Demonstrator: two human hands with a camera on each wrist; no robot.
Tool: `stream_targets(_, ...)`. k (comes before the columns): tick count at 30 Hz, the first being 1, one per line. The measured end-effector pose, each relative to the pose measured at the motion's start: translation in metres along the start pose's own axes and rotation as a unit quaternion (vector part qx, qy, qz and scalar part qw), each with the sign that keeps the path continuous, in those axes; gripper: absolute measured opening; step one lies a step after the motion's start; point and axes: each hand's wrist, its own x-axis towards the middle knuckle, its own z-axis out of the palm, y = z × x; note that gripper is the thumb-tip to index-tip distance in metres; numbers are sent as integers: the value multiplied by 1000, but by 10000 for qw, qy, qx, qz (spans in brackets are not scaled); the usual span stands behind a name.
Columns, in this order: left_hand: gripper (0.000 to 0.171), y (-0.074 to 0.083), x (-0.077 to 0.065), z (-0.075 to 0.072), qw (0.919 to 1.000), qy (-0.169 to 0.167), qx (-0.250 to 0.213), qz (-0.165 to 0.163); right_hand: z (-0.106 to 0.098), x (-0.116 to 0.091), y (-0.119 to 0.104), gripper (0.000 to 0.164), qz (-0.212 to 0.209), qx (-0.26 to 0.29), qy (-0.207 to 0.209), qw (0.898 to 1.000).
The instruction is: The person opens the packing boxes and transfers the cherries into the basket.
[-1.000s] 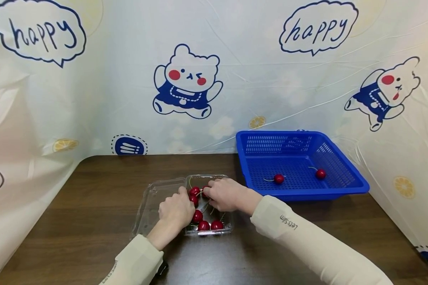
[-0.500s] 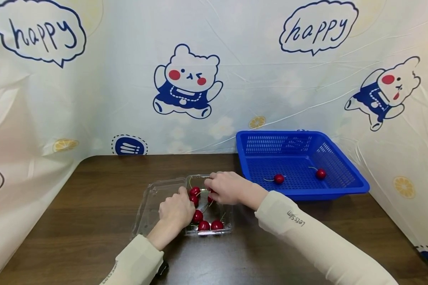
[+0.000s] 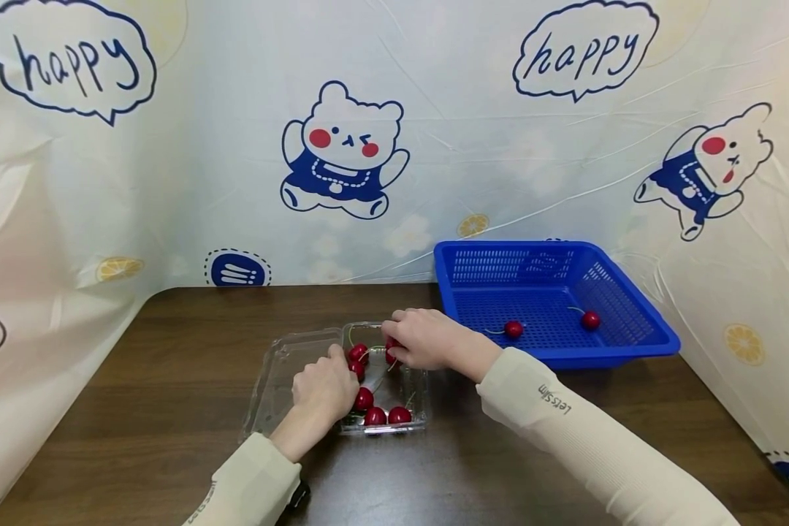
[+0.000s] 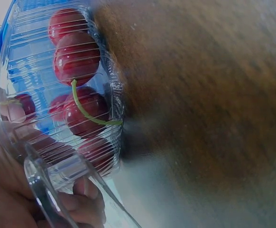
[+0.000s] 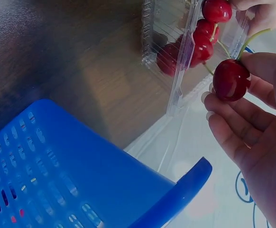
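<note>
My right hand [image 3: 427, 337] pinches a red cherry [image 5: 231, 80] with a green stem between thumb and fingers, above the far right part of a clear plastic box [image 3: 384, 430]. My left hand [image 3: 326, 387] grips the box at its hinge side, with fingers curled there in the left wrist view. Several other cherries [image 3: 375, 416] lie inside the box, along its left and front sides. The box's clear lid [image 3: 279, 380] lies folded back to the left, partly behind the left hand.
A blue slotted basket [image 3: 559, 356] stands at the back right of the brown wooden table [image 3: 171, 351]. In it rest two cherries, one near the middle [image 3: 513, 329] and one farther right [image 3: 590, 320]. A patterned curtain [image 3: 237, 146] hangs behind the table.
My right hand has drawn back from inside the box, up and slightly right, with a cherry in its fingers. The left hand keeps its place on the box.
</note>
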Motion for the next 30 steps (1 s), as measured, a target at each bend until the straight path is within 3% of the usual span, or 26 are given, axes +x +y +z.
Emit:
stream_targets(18,31,1,0,-1,10000,-46,12,17,-13,-6,16,12,48,103,449,9989)
stream_targets(30,31,1,-1,-2,10000,-27,15,44,-24,-13,30,10,360,303,675,9966)
